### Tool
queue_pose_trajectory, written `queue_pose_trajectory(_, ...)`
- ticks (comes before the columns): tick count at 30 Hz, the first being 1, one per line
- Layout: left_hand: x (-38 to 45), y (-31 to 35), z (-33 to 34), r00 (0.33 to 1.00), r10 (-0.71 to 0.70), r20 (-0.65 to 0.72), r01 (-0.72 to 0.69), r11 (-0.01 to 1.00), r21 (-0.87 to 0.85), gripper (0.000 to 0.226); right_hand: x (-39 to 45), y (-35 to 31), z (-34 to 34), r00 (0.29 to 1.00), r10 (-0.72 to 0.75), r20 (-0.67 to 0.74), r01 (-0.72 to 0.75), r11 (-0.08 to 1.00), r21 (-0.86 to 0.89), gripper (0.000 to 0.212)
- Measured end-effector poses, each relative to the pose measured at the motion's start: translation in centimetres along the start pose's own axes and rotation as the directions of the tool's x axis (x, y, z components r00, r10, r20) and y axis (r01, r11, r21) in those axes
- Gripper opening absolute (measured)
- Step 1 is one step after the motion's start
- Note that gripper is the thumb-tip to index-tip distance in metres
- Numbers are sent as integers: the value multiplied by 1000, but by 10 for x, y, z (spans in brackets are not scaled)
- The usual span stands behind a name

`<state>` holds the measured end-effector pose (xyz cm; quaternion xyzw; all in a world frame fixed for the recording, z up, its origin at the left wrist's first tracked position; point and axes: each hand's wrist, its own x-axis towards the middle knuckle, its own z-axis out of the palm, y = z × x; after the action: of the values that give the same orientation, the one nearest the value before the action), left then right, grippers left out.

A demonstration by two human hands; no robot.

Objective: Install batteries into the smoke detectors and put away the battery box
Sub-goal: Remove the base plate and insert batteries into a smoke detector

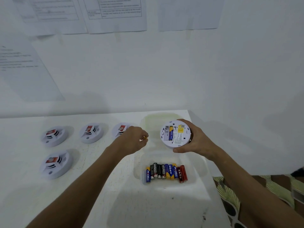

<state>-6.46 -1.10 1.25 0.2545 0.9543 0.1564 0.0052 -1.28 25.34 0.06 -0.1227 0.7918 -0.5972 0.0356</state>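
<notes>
Holding an upturned smoke detector (pixel 174 134) over the table's far right corner, right hand (pixel 195 140) is wrapping its rim; left hand (pixel 134 140) is pinching a battery (pixel 145 137), apparently loading; next, seating it beside the fitted cell.

It looks like a plain workroom or training room: printed instruction sheets (pixel 113 14) are taped across the bare white wall (pixel 164 71), and a white table (pixel 82 186) stands pushed against it.

A single head-worn wide-angle camera looks forward and down over a white table (pixel 98 186) from close range. It faces a white wall (pixel 148 71) with posted papers (pixel 115 14); no second view exists.
</notes>
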Motion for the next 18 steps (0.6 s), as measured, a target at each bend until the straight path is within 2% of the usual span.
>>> queue_pose_trajectory(3,3,5,-4,998,39,40,-40,999,20,29,2,1,0,1000,-4,-2,4,1000,-1,87)
queue_pose_trajectory(6,6,6,-6,995,18,97,-22,999,39,24,3,4,0,1000,5,-15,-5,1000,7,86)
queue_pose_trajectory(8,10,5,-2,992,-7,129,1,999,50,28,2,6,0,1000,6,-19,-6,1000,-1,86)
queue_pose_trajectory(13,19,5,7,982,-88,166,85,996,26,34,1,8,0,1000,-1,-22,1,1000,0,85)
queue_pose_trajectory(18,17,5,2,984,-82,157,88,996,-31,26,1,4,-1,1000,-7,-16,7,1000,-4,84)
